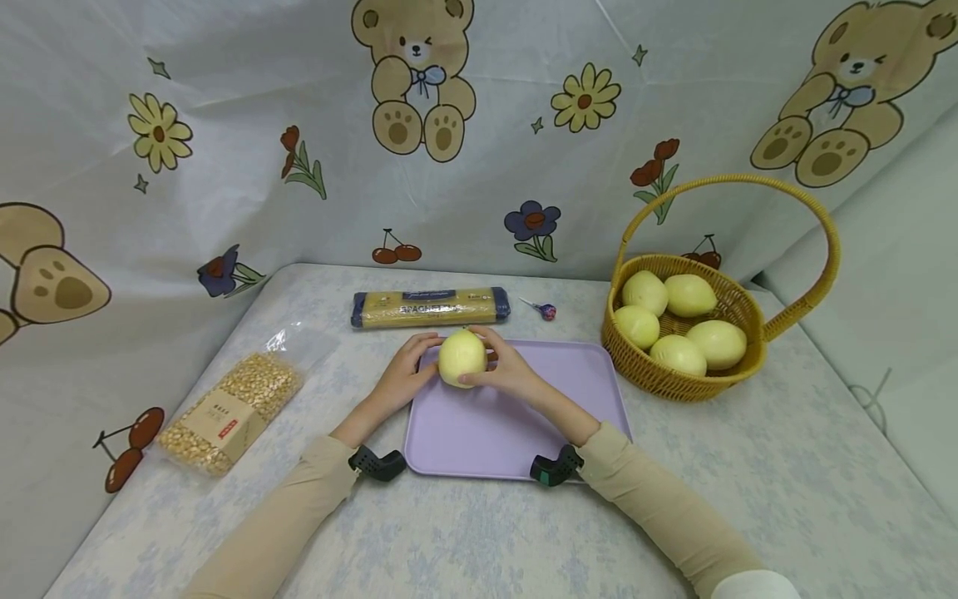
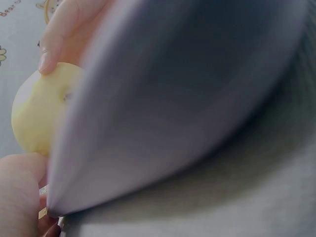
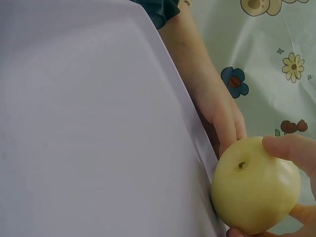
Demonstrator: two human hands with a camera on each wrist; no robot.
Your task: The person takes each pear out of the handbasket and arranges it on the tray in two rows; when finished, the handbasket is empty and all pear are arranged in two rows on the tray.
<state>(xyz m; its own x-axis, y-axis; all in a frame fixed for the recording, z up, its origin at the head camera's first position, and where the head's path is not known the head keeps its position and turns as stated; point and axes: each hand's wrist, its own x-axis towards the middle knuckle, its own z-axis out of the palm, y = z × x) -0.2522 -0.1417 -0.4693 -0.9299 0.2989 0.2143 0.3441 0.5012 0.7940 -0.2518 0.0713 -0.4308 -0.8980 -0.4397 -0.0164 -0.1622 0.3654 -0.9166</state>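
Note:
A round, pale yellow apple [image 1: 461, 358] with a stem dimple is over the upper left part of a lilac tray [image 1: 516, 433]. My right hand [image 1: 512, 370] holds it from the right, thumb low in front and fingers curved round the back. On the other side, the left hand [image 1: 404, 374] has its fingertips and thumb at the fruit's left side. In the right wrist view the apple [image 3: 254, 187] overlaps the rim of the tray [image 3: 89, 118]. The left wrist view shows a tray underside [image 2: 163, 98] covering part of the apple [image 2: 42, 113].
A pack of spaghetti [image 1: 430, 308] and a lollipop [image 1: 547, 311] lie behind the tray. To the right stands a wicker basket [image 1: 659, 383] with a tall handle, holding several yellow fruits [image 1: 677, 354]. A bag of corn kernels [image 1: 232, 412] lies at the left.

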